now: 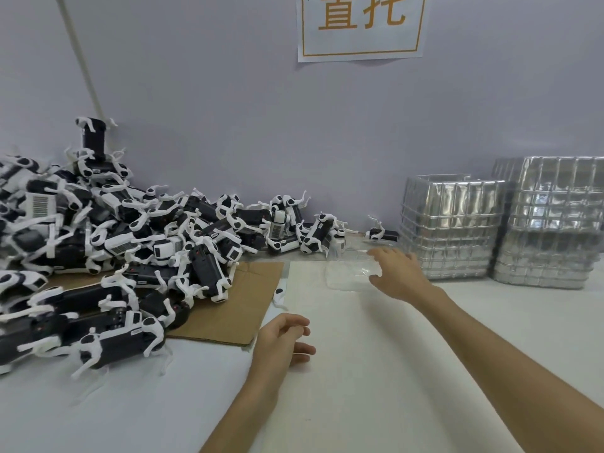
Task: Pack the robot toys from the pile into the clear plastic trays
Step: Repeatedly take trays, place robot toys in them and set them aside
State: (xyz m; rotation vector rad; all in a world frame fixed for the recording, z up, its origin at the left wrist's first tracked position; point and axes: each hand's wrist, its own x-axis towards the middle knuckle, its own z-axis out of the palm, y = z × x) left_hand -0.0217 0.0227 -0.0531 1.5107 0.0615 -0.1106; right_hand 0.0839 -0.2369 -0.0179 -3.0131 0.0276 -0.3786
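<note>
Black-and-white robot dog toys lie heaped at the frame's left, none in the thin clear plastic tray at centre. That light tray could skid or buckle if dragged; tangled legs could pull extra toys off the pile. Right hand spreads straight fingers over the tray's right edge, clasping nothing; left hand hangs loosely curled, empty.
</note>
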